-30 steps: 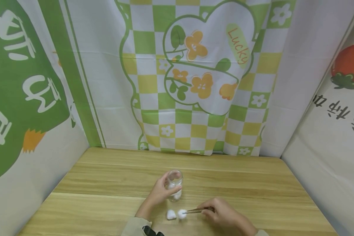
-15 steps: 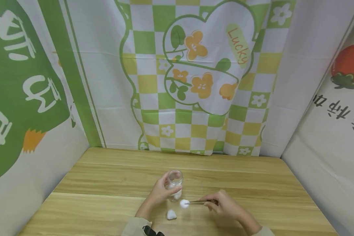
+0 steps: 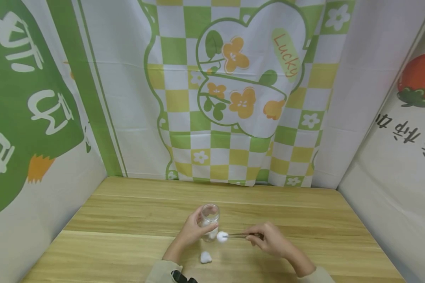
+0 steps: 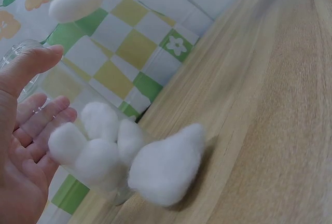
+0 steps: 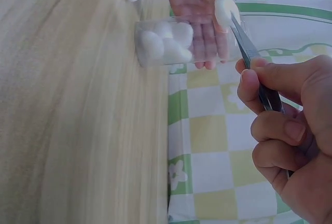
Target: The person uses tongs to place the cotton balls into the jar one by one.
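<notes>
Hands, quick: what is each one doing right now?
Left hand: holding the glass jar.
Right hand: pinching tweezers that grip a cotton ball.

The checked backdrop cloth [image 3: 233,98] reads "Lucky" (side banners' white and dark characters aren't legible).

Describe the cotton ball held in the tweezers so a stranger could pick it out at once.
On the wooden table, find the clear glass jar gripped by the left hand. Just right of it, the right hand holds tweezers. That cotton ball is pinched at their tip, raised, unlike the loose ball lying on the wood.
</notes>
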Demonstrator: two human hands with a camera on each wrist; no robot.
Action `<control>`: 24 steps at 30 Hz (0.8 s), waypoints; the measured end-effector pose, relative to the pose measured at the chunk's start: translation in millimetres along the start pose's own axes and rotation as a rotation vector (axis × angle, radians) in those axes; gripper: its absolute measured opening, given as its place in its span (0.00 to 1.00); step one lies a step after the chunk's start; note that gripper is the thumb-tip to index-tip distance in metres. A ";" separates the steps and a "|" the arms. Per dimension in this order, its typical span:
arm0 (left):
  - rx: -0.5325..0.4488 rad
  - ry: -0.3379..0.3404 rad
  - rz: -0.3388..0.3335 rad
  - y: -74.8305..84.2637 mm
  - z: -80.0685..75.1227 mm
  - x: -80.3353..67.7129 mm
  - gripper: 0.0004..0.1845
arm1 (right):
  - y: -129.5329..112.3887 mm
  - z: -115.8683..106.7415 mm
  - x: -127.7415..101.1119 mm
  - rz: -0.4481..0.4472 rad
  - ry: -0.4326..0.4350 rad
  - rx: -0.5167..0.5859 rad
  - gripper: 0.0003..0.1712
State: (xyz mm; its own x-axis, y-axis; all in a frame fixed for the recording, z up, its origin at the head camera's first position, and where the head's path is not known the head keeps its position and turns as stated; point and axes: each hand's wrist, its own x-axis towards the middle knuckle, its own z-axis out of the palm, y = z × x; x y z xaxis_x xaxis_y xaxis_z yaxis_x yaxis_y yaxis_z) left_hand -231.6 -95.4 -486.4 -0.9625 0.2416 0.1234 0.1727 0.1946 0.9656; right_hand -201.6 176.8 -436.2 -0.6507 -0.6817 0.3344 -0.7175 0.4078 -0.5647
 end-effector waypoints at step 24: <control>-0.003 0.001 0.000 -1.6 -0.4 0.0 0.36 | -8.5 -14.4 16.2 0.035 0.040 0.003 0.11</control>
State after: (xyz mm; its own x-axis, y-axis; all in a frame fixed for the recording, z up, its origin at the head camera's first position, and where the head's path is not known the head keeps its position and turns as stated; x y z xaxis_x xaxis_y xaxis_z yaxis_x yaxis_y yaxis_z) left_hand -231.9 -96.1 -487.9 -0.9627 0.2408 0.1237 0.1721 0.1917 0.9663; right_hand -209.6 171.0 -415.1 -0.6849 -0.6420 0.3445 -0.6935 0.4294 -0.5785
